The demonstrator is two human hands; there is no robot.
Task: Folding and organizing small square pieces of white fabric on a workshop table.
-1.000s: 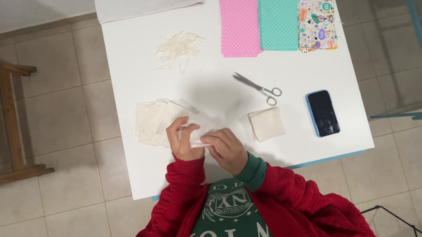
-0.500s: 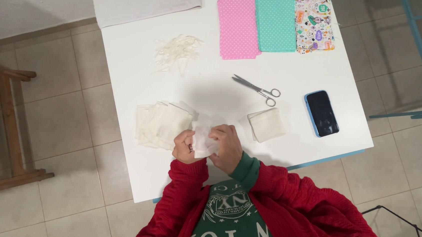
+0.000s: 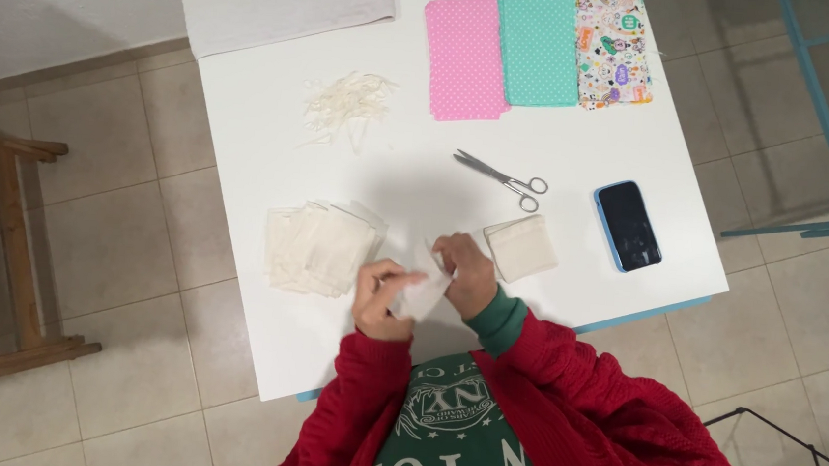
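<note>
Both hands, left hand (image 3: 382, 299) and right hand (image 3: 466, 273), pinch a small white cloth piece (image 3: 424, 293), its long axis slanting toward the scissors (image 3: 503, 179).

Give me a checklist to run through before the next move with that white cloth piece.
1. Both hands on the cloth piece: left hand and right hand grip it: ok.
2. Piece flat and unfolded: cannot tell.
3. Stack of cloth pieces beside left hand: ok.
4. Small folded pile apart from right hand: ok.
5. Scissors lie closed, away from hands: ok.
6. Phone on the table, clear of the edge: ok.
</note>
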